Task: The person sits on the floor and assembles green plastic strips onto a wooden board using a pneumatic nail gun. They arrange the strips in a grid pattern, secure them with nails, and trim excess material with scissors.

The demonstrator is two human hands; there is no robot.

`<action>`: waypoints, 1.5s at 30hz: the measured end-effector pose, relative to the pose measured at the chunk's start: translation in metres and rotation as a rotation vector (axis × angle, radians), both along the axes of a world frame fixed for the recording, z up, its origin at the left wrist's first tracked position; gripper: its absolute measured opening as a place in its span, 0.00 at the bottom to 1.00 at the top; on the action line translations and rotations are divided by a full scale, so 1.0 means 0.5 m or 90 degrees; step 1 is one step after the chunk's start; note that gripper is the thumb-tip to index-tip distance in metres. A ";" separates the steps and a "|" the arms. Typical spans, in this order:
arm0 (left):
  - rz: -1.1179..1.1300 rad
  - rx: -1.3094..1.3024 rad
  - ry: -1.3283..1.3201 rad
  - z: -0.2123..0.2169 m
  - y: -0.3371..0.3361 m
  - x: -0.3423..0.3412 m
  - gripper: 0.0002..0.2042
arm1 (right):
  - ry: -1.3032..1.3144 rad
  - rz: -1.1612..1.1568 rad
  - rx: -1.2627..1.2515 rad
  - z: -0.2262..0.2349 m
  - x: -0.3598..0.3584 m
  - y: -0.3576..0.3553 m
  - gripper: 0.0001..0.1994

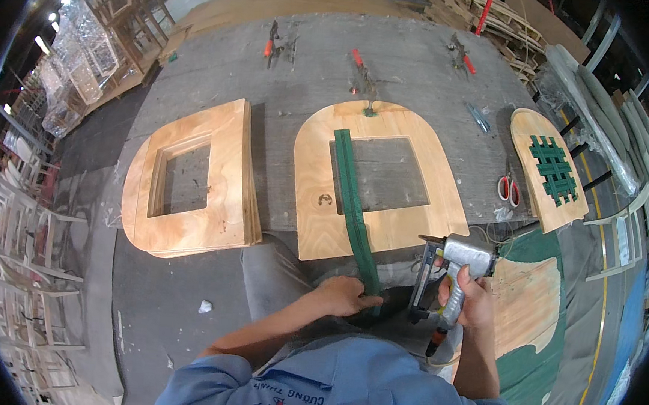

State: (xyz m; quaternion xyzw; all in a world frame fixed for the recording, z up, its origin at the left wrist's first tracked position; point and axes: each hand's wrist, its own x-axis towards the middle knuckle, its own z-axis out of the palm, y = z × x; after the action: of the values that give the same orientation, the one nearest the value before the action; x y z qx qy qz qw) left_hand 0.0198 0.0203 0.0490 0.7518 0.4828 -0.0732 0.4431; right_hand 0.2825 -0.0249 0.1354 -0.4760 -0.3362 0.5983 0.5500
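In front of me lies a pale plywood panel (315,175) with a rounded far edge and a square hole, a clamp (363,77) at its far edge. A green webbing strap (352,189) runs across the panel along the left side of the hole, its far end lying on the wood. My left hand (344,296) is closed on the strap's near end, off the panel's front edge. To the right, my right hand (468,294) grips the handle of a silver pneumatic staple gun (465,254), which is held up beside the panel's near right corner, apart from the strap.
A stack of similar panels (140,197) stands at left. On the right are red-handled scissors (508,191) and a panel with woven green webbing (527,153). Two more clamps (270,46) (461,54) sit along the table's (313,44) far side. An air hose (435,342) joins the gun.
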 end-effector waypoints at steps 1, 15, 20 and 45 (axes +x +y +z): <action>-0.099 0.031 0.135 0.047 0.018 -0.009 0.26 | -0.004 0.000 -0.007 -0.005 -0.004 -0.004 0.23; 0.031 0.466 -0.254 -0.063 0.252 -0.099 0.08 | -0.084 0.025 0.003 -0.005 -0.024 -0.019 0.23; -0.033 0.436 -0.275 -0.058 0.262 -0.105 0.07 | -0.095 0.007 -0.012 -0.004 -0.018 -0.021 0.23; 0.229 0.467 0.217 0.121 -0.010 -0.394 0.07 | -0.019 0.001 -0.026 -0.054 0.028 -0.005 0.20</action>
State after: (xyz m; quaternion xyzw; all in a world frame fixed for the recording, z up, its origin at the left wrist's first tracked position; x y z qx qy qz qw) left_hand -0.1773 0.0155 0.1094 0.7407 0.6660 0.0584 0.0664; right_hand 0.2964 -0.0275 0.1084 -0.4959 -0.3325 0.5984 0.5343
